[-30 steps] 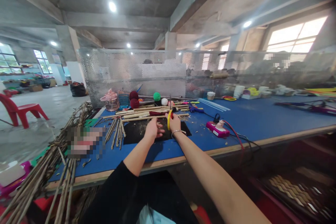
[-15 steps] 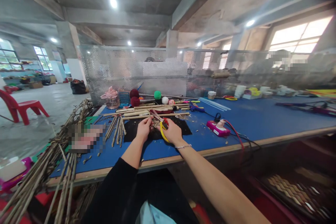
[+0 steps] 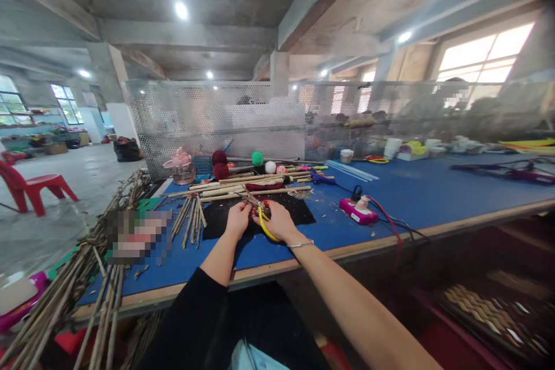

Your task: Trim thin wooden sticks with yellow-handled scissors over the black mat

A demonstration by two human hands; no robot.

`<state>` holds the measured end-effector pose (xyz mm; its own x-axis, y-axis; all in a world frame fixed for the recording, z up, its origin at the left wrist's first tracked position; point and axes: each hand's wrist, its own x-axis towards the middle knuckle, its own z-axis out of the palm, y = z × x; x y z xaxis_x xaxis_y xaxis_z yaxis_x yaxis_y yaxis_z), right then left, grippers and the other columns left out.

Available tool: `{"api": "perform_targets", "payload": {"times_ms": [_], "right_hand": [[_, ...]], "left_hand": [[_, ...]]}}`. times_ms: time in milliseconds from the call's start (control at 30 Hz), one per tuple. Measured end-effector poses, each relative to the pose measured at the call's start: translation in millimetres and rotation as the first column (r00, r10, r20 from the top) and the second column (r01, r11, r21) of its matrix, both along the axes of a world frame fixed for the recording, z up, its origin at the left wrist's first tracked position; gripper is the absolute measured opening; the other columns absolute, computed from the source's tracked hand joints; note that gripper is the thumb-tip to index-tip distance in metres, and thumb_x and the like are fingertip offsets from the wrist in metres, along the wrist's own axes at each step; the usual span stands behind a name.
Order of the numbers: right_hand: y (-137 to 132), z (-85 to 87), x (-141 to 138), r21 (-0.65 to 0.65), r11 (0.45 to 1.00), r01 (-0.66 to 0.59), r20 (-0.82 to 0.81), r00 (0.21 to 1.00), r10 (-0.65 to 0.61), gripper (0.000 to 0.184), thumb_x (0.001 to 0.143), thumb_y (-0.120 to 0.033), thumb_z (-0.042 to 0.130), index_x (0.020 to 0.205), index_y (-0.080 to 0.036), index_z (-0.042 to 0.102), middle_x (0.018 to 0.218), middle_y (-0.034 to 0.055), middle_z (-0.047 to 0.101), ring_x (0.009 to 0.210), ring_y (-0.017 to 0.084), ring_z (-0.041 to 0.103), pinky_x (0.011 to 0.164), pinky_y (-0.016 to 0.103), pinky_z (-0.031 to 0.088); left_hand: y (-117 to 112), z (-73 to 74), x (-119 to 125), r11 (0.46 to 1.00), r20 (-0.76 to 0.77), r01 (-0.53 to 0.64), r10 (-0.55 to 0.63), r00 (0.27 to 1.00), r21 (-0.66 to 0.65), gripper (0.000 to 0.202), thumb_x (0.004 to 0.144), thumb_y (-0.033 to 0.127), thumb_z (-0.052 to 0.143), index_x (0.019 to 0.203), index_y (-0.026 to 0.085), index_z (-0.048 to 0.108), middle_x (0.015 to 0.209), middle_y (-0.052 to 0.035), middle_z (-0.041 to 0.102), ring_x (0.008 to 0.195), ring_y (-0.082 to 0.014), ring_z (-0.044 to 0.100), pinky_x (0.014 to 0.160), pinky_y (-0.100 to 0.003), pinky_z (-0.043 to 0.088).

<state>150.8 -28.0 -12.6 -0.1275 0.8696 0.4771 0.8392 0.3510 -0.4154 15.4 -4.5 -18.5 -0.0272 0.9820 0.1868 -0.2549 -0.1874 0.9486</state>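
Note:
My right hand is closed around the yellow-handled scissors, whose metal blades point up and to the left. Close beside the blades is my left hand, its fingers pinched together; what they hold is too small to make out. Both hands are over a black cloth on the blue table. Just beyond them lie long pale sticks, laid across the table. A small group of short cut sticks rests left of the cloth.
A bundle of long twigs hangs over the table's left edge. Behind the sticks are yarn balls and a pink-topped jar. A blue glue gun and a pink power strip with cables sit on the right.
The scissors have turned slightly and sit lower and further left, with both hands closer together. The whole view has shifted a little.

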Motion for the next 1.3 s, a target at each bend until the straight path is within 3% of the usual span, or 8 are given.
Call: {"api": "perform_targets", "payload": {"times_ms": [200, 333, 467, 600, 767, 1100, 1300], "right_hand": [[-1.4, 2.7, -1.2, -0.053, 0.998, 0.016, 0.015, 1.000, -0.015, 0.045, 0.070, -0.050, 0.056, 0.102, -0.018, 0.051, 0.098, 0.0073, 0.058, 0.091, 0.018, 0.053, 0.076, 0.026, 0.035], [-3.5, 5.1, -2.2, -0.140, 0.988, 0.058, 0.029, 0.998, -0.054, 0.045, 0.071, -0.052, 0.053, 0.102, -0.020, 0.051, 0.093, 0.0050, 0.060, 0.084, 0.018, 0.057, 0.067, 0.025, 0.036], [-3.6, 4.3, -2.7, -0.132, 0.988, 0.082, 0.055, 0.996, -0.075, 0.044, 0.071, -0.056, 0.051, 0.098, -0.020, 0.051, 0.089, 0.0049, 0.062, 0.080, 0.019, 0.058, 0.065, 0.025, 0.036], [-2.9, 3.5, -2.0, -0.066, 0.996, 0.064, 0.060, 0.996, -0.060, 0.044, 0.071, -0.055, 0.052, 0.094, -0.019, 0.051, 0.091, 0.0063, 0.060, 0.084, 0.018, 0.056, 0.068, 0.025, 0.035], [-3.5, 5.8, -1.8, 0.005, 0.998, 0.070, 0.110, 0.991, -0.070, 0.046, 0.069, -0.057, 0.052, 0.092, -0.017, 0.051, 0.091, 0.0083, 0.059, 0.086, 0.019, 0.055, 0.071, 0.027, 0.035], [-3.7, 6.5, -2.2, -0.092, 0.989, 0.115, 0.166, 0.981, -0.099, 0.052, 0.070, -0.066, 0.041, 0.093, -0.020, 0.048, 0.083, 0.0067, 0.063, 0.077, 0.021, 0.060, 0.061, 0.027, 0.037], [-5.7, 8.9, -3.8, -0.129, 0.978, 0.163, 0.209, 0.969, -0.134, 0.057, 0.069, -0.070, 0.036, 0.091, -0.019, 0.049, 0.082, 0.0087, 0.063, 0.077, 0.022, 0.060, 0.062, 0.028, 0.038]], "left_hand": [[-1.1, 0.3, 0.1, 0.999, -0.053, -0.015, 0.017, 0.998, 0.029, 0.021, 0.062, 0.032, 0.062, 0.066, 0.012, 0.063, 0.061, -0.0037, 0.061, 0.054, -0.0106, 0.052, 0.052, -0.021, 0.040], [-0.9, 0.4, 2.4, 1.000, 0.048, 0.016, -0.016, 0.999, 0.012, 0.030, 0.061, 0.035, 0.063, 0.079, 0.011, 0.063, 0.067, -0.0045, 0.063, 0.056, -0.0110, 0.054, 0.053, -0.021, 0.040], [2.0, -2.7, 2.3, 1.000, 0.101, 0.007, -0.006, 0.995, -0.004, 0.037, 0.059, 0.039, 0.065, 0.083, 0.010, 0.062, 0.070, -0.0056, 0.063, 0.055, -0.0111, 0.054, 0.052, -0.022, 0.041], [5.1, -7.6, -0.4, 1.000, 0.008, -0.006, 0.006, 1.000, 0.003, 0.035, 0.060, 0.040, 0.064, 0.079, 0.010, 0.064, 0.074, -0.0079, 0.065, 0.061, -0.0134, 0.056, 0.056, -0.023, 0.042], [7.1, -11.6, -3.1, 0.999, -0.135, -0.033, 0.033, 0.990, 0.003, 0.030, 0.063, 0.039, 0.060, 0.072, 0.011, 0.065, 0.069, -0.0075, 0.064, 0.055, -0.0125, 0.054, 0.050, -0.022, 0.039], [5.1, -9.2, -6.6, 0.975, -0.382, -0.122, 0.185, 0.905, 0.184, 0.033, 0.070, 0.039, 0.051, 0.079, 0.012, 0.068, 0.074, -0.0071, 0.067, 0.067, -0.0167, 0.057, 0.062, -0.025, 0.042], [3.1, -6.0, -7.5, 0.967, -0.457, -0.152, 0.231, 0.859, 0.204, 0.031, 0.072, 0.036, 0.048, 0.077, 0.013, 0.067, 0.070, -0.0057, 0.066, 0.064, -0.0158, 0.056, 0.060, -0.025, 0.040]]}}
